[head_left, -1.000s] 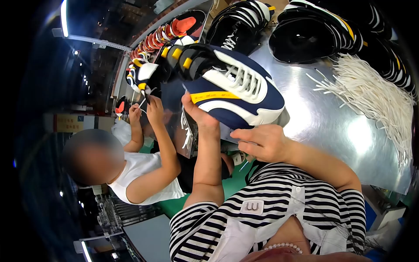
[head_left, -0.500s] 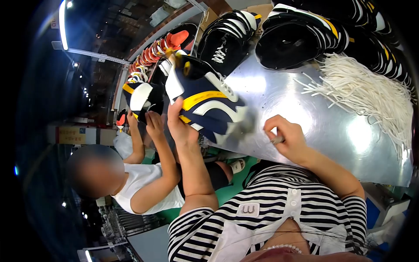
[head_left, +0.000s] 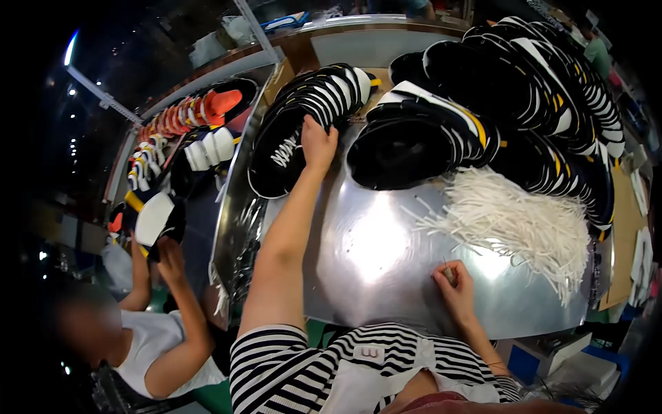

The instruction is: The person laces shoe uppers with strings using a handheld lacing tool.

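Observation:
My left hand (head_left: 319, 143) reaches to the stack of black and white shoe uppers (head_left: 279, 153) at the upper middle; its fingers are bent at the stack's right side, and what they touch is too small to tell. White lacing shows on the front upper of that stack. Low over the metal table (head_left: 386, 297), my right hand (head_left: 456, 283) is closed in a pinch on a small greyish object (head_left: 449, 275) that I cannot make out. A pile of white laces (head_left: 520, 224) lies beyond my right hand.
More black uppers (head_left: 407, 148) are stacked at the back and right. At the left, a co-worker in a white top (head_left: 162, 345) holds a white and black upper (head_left: 154, 219). Red-lined shoe parts (head_left: 183, 116) stand in rows on the neighbouring surface. Boxes sit below the table's right side.
The navy, white and yellow shoe is out of my left hand, which has moved forward to the stack of uppers. My right hand stays pinched over the table. The view has shifted right.

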Demonstrator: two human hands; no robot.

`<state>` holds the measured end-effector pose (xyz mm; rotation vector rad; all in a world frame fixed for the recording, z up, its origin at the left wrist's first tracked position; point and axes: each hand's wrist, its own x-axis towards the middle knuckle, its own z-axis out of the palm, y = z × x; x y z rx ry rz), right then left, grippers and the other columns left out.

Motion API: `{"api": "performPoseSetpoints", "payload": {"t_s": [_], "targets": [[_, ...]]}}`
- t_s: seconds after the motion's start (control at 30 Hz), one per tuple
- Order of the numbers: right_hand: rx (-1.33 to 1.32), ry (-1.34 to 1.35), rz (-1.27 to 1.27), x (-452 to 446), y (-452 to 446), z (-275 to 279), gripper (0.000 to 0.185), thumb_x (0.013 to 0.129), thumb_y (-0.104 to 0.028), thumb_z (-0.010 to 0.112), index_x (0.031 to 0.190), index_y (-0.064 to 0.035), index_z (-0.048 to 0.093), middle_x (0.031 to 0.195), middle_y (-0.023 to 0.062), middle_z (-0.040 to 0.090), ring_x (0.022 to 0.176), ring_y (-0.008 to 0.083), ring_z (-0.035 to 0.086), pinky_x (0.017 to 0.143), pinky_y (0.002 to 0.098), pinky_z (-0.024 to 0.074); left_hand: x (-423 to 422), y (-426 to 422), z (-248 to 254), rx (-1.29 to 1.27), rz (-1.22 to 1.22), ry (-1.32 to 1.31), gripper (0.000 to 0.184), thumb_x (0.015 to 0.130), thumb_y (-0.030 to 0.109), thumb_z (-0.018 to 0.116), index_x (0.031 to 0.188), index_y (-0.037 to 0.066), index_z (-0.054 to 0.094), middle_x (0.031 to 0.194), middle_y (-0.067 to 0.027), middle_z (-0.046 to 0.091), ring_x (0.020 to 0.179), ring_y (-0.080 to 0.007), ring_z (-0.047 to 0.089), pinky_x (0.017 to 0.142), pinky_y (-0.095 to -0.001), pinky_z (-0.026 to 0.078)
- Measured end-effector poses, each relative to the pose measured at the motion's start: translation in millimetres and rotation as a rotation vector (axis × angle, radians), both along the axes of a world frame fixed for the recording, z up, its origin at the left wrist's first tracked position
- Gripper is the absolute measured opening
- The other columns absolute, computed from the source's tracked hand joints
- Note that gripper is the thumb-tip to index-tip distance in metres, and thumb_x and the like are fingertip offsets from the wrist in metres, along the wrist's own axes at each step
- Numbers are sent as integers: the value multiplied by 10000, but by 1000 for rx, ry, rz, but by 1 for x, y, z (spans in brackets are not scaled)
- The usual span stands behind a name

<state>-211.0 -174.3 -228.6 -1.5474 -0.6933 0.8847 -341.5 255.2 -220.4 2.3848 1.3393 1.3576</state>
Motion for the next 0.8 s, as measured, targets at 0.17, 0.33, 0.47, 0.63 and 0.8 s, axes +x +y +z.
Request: {"api": "performPoseSetpoints", "payload": {"t_s": [0.17,0.33,0.47,0.63,0.8], "targets": [[-48,-162,18,-2,13,9,122,865,-21,685,970,-28,623,868,32,650,768,90,586,687,216,454,44,65,-3,-148,226,-106,561,782,205,668,1138,-148,416,917,-325,604,967,-487,572,857,-504,460],[26,-681,14,10,26,30,234,808,16,690,1024,-68,661,994,98,644,742,224,638,637,282,496,28,102,-26,-142,-99,-46,761,787,358,756,1301,-94,422,1236,-333,541,1175,-445,526,985,-442,434],[-45,-990,-52,35,36,32,251,809,-87,712,1057,-105,677,1071,74,630,717,243,663,616,343,518,-1,21,11,-125,-263,-165,735,834,298,742,1373,-62,394,1373,-289,428,1287,-419,409,1093,-437,319],[-142,-1204,23,62,61,17,135,803,-143,687,929,-100,660,1035,29,618,707,273,654,600,383,508,-39,-87,-11,-234,-242,9,546,863,306,704,1202,-74,507,1147,-237,564,1027,-396,569,897,-440,456],[59,-1240,-25,64,60,18,89,816,-130,659,897,-105,632,971,28,632,732,271,646,615,384,509,-35,-105,-22,-382,-209,-68,299,873,313,670,986,43,604,803,-176,680,770,-358,662,675,-428,497]]}}
